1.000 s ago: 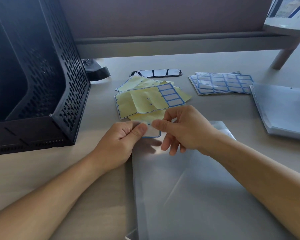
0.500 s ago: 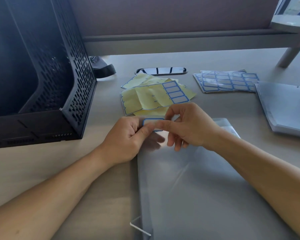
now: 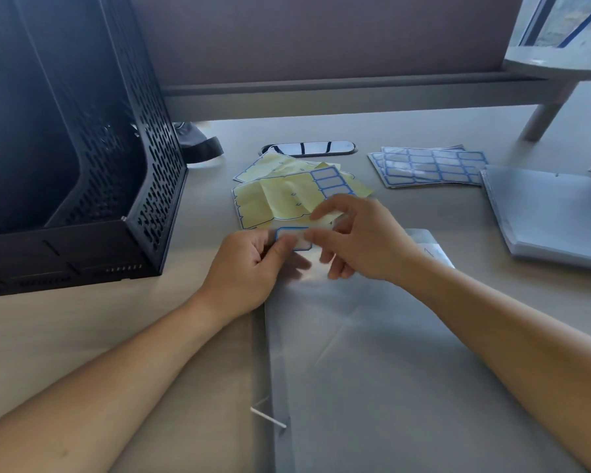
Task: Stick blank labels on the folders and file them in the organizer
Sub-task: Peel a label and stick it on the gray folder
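At the frame's centre the left hand (image 3: 249, 268) and right hand (image 3: 365, 240) each pinch an end of a small white, blue-bordered blank label (image 3: 293, 239), fingers curled on it, just over the top left corner of the translucent grey plastic folder (image 3: 389, 353) lying on the bench (image 3: 65, 322). Sticking is the step in hand; next the label likely needs pressing flat and smoothing. The black perforated organizer (image 3: 123, 148) waits at upper left; spent yellow backing sheets (image 3: 277, 199), fresh label sheets (image 3: 430, 165) and a folder stack (image 3: 553, 216) lie beyond, blocking nothing.
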